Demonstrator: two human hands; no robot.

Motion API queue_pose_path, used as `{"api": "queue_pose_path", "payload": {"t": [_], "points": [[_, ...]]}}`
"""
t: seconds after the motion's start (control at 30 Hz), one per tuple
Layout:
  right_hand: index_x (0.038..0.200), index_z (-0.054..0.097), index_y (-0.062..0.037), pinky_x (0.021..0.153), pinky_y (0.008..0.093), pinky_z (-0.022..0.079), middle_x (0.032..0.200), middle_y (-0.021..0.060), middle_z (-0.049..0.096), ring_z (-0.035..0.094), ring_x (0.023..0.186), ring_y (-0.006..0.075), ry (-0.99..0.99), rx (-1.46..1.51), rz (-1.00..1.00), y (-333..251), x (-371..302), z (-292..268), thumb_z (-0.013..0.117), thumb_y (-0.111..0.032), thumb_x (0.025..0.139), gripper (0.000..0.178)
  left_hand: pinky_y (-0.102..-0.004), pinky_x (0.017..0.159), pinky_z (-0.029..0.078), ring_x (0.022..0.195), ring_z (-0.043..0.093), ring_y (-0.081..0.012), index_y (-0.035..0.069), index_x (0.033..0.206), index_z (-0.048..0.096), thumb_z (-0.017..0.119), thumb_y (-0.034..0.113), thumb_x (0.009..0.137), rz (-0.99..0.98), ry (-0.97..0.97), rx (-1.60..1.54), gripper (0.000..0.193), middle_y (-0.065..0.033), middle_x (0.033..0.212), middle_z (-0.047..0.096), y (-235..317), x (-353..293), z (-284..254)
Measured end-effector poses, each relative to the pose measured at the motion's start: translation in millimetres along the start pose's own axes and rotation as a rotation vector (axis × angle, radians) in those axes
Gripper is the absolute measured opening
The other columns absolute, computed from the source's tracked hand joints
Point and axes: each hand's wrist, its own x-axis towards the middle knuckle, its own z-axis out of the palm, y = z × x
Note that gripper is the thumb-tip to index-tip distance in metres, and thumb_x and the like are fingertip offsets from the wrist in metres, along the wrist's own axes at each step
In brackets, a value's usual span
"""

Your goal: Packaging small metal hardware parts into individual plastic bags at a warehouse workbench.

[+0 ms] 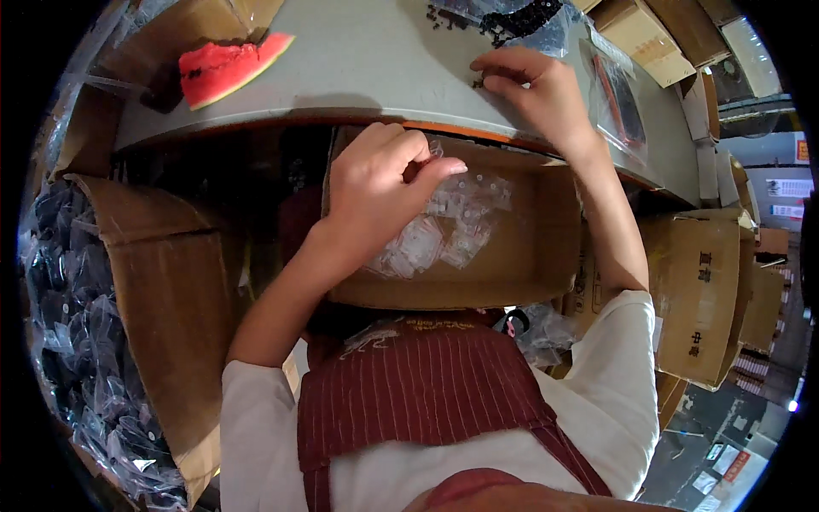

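My left hand (375,179) is above an open cardboard box (520,269), thumb and fingers closed. A bit of transparent plastic, looking like a small bag, shows at its fingertips. Several small transparent plastic bags (465,230) with tiny pieces inside lie in the box. On the grey table (367,60), my right hand (537,90) has its thumb and forefinger curled together at a few small black parts (478,84). What exactly sits between those fingertips is partly hidden. Just beyond lies a pile of small black parts (520,24) on a plastic bag.
A watermelon slice (226,72) rests on the table at the left. A flat transparent packet (621,102) lies at the right. Beside me on the left, a large carton (162,282) stands by many bagged dark items (81,333). More cartons (695,290) are stacked at the right.
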Motion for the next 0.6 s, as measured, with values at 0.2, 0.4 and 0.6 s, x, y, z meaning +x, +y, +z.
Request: {"api": "queue_pose_path", "payload": {"t": [0.2,0.4,0.6], "points": [[0.095,0.072,-0.0055,0.073,0.0414,0.054,0.088,0.0122,0.067,0.066,0.082,0.0345,0.055,-0.302,-0.247,-15,-7,10,0.064,0.002,0.079,0.019,-0.0364,0.061,0.046,0.067,0.058,-0.0259,0.004,0.079,0.060,0.082,0.012,0.075,0.047,0.024,0.092,0.024,-0.0073,0.072,0.058,-7,2,8],[0.092,0.071,-0.0044,0.072,0.0426,0.053,0.085,0.0125,0.066,0.065,0.081,0.0356,0.080,-0.334,-0.315,-12,-7,13,0.063,0.004,0.077,0.019,-0.0384,0.064,0.048,0.072,0.060,-0.0283,0.005,0.083,0.061,0.081,0.008,0.072,0.035,-0.009,0.168,0.023,-0.0074,0.075,0.060,-9,2,11],[0.095,0.073,-0.0041,0.073,0.0345,0.054,0.088,0.0119,0.071,0.069,0.081,0.0295,0.058,-0.030,-0.082,-5,-9,0,0.069,-0.003,0.083,0.013,-0.0411,0.067,0.050,0.077,0.059,-0.0306,0.006,0.081,0.061,0.080,0.009,0.069,0.037,-0.015,0.162,0.022,-0.0093,0.079,0.060,-9,1,17]]}}
